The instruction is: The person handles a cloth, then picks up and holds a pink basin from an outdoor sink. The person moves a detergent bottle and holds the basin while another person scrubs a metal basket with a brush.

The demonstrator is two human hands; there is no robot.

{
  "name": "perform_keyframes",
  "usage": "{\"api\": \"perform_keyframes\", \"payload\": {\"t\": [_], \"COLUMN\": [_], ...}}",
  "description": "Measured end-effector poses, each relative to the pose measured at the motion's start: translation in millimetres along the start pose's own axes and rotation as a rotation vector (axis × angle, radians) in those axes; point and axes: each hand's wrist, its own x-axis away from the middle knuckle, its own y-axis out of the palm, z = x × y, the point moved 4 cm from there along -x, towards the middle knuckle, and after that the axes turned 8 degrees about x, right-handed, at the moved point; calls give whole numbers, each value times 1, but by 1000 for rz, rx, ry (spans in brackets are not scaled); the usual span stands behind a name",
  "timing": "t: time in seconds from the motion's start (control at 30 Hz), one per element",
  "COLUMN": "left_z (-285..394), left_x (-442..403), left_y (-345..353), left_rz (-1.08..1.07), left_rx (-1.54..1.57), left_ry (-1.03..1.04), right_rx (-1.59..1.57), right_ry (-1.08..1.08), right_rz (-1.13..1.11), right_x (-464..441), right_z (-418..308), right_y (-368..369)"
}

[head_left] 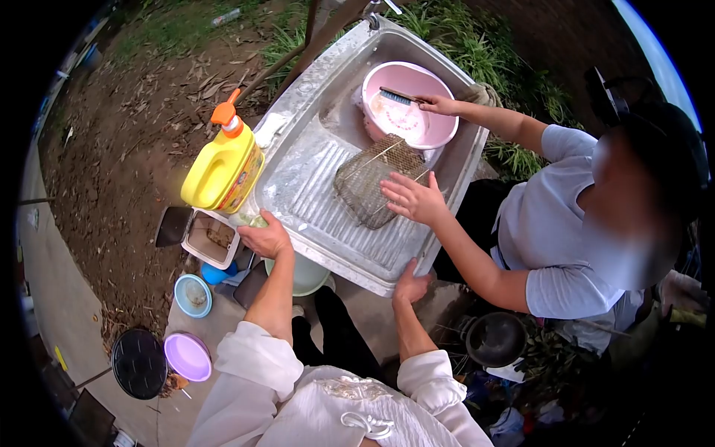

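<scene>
My left hand (267, 237) is at the near left corner of the stone sink (339, 267), fingers curled by a pale green, partly see-through thing (255, 219) I cannot make out. My right hand (411, 283) grips the sink's near right edge. On the ribbed washboard part lies a brown wire mesh piece (365, 182). A co-worker's hand (414, 197) is spread over it. Their other hand (438, 105) holds a brush (398, 95) above a pink basin (417, 74) in the sink. A yellow pump bottle (208, 175) stands beside the left corner.
The co-worker (551, 201) stands at the sink's right side. Left of my feet are a lidded bin (211, 240), a light blue basin (182, 302), a purple basin (188, 356) and a black round tub (139, 363). A dark pan (496, 339) sits at lower right.
</scene>
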Motion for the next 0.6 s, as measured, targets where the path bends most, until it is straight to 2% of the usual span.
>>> {"api": "perform_keyframes", "payload": {"t": [0.1,0.2,0.6], "left_z": [-1,5,1], "left_x": [0,-1,0], "left_y": [-1,-3,-1], "left_rz": [41,-15,-6], "left_rx": [11,31,56], "left_ry": [28,-2,0], "right_rx": [55,-26,78], "right_ry": [4,-21,3], "right_rz": [-8,37,-28], "right_x": [-1,-2,-3], "right_z": [2,4,4], "right_y": [4,7,6]}}
